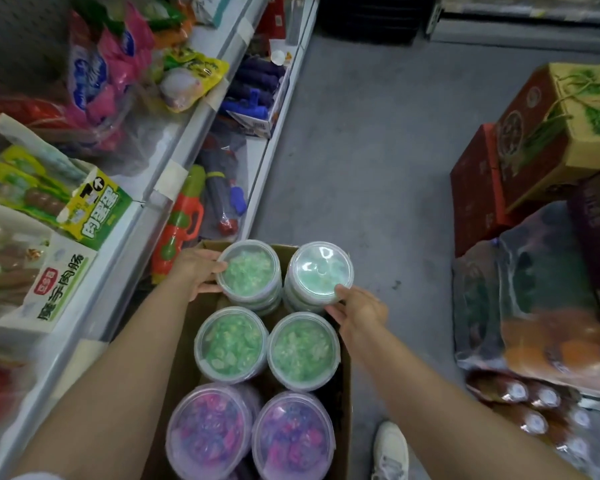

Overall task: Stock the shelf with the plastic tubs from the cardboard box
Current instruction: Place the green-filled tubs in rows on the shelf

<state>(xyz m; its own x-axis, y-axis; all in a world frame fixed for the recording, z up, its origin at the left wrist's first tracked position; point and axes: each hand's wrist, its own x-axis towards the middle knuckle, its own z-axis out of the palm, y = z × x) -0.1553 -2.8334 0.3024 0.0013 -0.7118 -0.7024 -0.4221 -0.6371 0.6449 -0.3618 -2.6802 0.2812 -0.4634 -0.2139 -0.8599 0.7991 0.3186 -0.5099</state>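
A cardboard box (343, 393) sits on the grey floor (361, 150) beside a white shelf (174, 143) and holds six clear plastic tubs in three pairs. The left hand (196, 270) curls around the far-left green tub (248, 271), fingers on its rim. The right hand (359, 308) clasps the far-right green tub (319, 271) at its near edge. Two more green tubs (231, 342) sit behind these, and two purple tubs (210, 429) are nearest the person.
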